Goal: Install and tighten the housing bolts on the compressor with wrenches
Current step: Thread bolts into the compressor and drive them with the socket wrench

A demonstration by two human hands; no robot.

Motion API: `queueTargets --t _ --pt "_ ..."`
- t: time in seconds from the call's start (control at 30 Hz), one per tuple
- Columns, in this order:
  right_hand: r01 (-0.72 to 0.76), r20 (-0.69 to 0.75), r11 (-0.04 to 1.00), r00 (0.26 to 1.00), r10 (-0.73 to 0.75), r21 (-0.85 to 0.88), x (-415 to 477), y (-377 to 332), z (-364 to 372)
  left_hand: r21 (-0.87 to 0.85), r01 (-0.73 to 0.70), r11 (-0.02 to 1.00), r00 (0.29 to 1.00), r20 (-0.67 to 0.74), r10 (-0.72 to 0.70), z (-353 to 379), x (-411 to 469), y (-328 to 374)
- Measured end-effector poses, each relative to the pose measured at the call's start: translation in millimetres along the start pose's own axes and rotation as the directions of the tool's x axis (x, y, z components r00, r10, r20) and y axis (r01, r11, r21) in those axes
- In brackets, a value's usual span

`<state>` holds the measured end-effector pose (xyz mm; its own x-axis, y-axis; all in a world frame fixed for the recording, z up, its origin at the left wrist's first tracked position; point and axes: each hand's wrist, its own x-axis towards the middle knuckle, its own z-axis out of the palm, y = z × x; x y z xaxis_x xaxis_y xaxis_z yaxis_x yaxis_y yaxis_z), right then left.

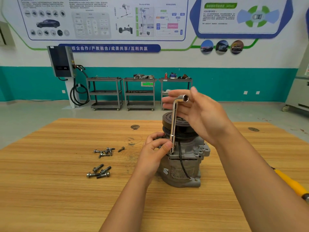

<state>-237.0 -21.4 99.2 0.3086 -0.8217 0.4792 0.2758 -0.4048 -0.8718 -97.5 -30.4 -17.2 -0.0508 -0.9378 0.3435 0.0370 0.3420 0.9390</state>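
A grey metal compressor stands upright near the middle of a wooden table, its black pulley on top. An L-shaped socket wrench stands vertically on its housing flange. The left hand, fingers curled, pinches the wrench's lower shaft. The right hand is released, fingers straight, beside the wrench's bent top. Loose bolts lie to the left.

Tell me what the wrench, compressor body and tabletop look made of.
The wrench looks like chrome-plated steel: bright mirror shine along its shaft. The compressor body is probably bare cast aluminium: dull grey, grainy, with moulded lugs. The tabletop is wood or wood-look laminate, can't tell which: striped tan grain, low sheen.
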Motion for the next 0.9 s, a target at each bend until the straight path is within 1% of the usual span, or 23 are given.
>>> queueTargets --t 0.13,0.23,0.33,0.43,0.6,0.7,0.8,0.9 --pt "-0.067 0.102 0.994 0.993 0.058 0.088 1.9 3.8 -5.2 0.023 -0.001 1.000 1.000 0.009 0.001 -0.7 0.3 0.1" --pt "-0.054 0.115 0.996 0.992 0.046 0.064 4.5 2.1 -3.4 0.025 -0.002 1.000 1.000 0.011 0.001 -0.8 -1.3 1.4" --pt "-0.005 0.073 0.999 0.997 0.002 0.041 7.0 3.7 -0.4 0.021 0.009 1.000 1.000 0.011 -0.009 -1.4 -2.6 1.3" --pt "0.031 0.032 0.999 0.999 -0.030 -0.026 9.8 6.5 5.2 -0.009 0.022 1.000 1.000 0.012 -0.022 -1.9 -3.7 2.1" --pt "0.093 -0.122 0.961 0.984 -0.129 -0.260 16.9 12.6 21.7 -0.052 0.027 0.998 1.000 -0.007 -0.027 -1.0 -4.3 4.9" --pt "0.077 -0.213 0.943 0.965 -0.152 -0.323 19.9 17.0 29.9 -0.006 0.006 1.000 1.000 -0.019 -0.006 -0.4 -4.7 4.0" --pt "0.038 -0.300 0.950 0.944 -0.135 -0.309 23.8 20.7 34.4 0.044 -0.006 0.999 0.999 -0.033 0.007 1.6 -5.3 3.2" --pt "-0.021 -0.326 0.942 0.941 -0.095 -0.335 29.6 21.9 37.4 0.051 -0.008 0.999 0.999 -0.040 0.010 1.8 -5.0 2.7"
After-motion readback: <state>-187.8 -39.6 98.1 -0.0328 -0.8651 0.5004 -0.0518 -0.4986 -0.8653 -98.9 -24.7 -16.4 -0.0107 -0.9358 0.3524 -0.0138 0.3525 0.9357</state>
